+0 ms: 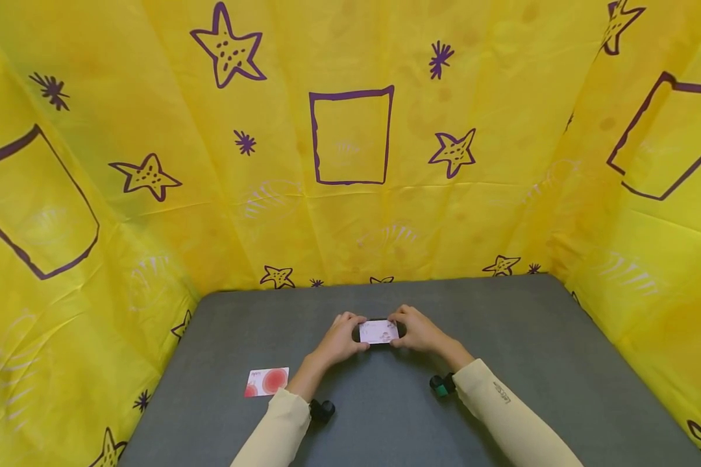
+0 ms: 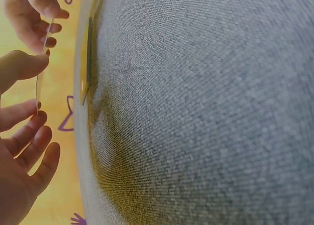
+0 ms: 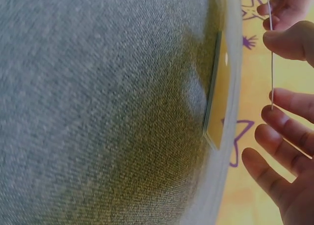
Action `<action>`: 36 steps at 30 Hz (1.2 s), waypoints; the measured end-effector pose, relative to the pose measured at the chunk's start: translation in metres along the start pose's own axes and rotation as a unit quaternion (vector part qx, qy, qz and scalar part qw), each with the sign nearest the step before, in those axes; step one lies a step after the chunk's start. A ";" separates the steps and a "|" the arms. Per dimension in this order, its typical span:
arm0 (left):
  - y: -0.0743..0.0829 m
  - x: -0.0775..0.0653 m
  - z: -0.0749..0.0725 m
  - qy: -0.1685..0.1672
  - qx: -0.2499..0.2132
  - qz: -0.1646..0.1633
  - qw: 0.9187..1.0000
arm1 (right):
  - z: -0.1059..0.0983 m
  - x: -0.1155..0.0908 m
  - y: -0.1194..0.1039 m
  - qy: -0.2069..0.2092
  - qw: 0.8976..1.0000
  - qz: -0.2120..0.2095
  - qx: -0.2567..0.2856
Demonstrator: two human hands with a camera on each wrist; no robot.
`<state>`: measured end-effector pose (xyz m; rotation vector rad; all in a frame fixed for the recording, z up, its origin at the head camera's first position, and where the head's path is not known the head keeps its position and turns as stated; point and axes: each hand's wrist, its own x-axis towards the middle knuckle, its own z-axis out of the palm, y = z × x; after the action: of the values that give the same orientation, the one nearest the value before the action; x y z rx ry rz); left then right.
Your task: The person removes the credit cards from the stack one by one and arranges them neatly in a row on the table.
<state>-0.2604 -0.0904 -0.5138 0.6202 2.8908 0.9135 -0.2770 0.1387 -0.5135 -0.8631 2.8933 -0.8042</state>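
Observation:
Both hands hold a small white card (image 1: 378,331) with faint printed marks, one at each short side. My left hand (image 1: 340,340) pinches its left end between thumb and fingers. At the right end, my right hand (image 1: 423,331) pinches it the same way. Both wrist views show the thin card (image 3: 272,72) edge-on, raised off the table. A flat, dark-edged slab (image 3: 216,92) with a glossy top that mirrors the yellow lies on the table beyond it. From the head view the card covers most of that slab; its exact kind I cannot tell.
A white card with red circles (image 1: 267,382) lies on the grey table (image 1: 380,415), left of the left forearm. Yellow curtains (image 1: 350,227) with purple drawings enclose the table's back and sides. Black wrist cameras (image 1: 322,411) sit below both wrists.

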 end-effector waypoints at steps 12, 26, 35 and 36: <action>0.000 -0.012 -0.006 0.016 0.000 0.005 1.000 | 0.000 -0.003 -0.012 0.003 1.000 -0.012 0.003; -0.002 -0.027 -0.017 0.008 0.001 -0.009 1.000 | 0.005 -0.003 -0.026 0.004 0.999 -0.032 0.005; -0.006 -0.037 -0.024 0.008 0.007 -0.006 1.000 | 0.010 0.000 -0.032 0.011 0.998 -0.057 -0.007; -0.006 -0.037 -0.025 0.008 0.006 -0.007 1.000 | 0.010 0.000 -0.033 0.012 0.998 -0.059 -0.007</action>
<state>-0.2324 -0.1230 -0.4997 0.5956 2.9130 0.9060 -0.2584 0.1103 -0.5064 -1.0409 2.8939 -0.8088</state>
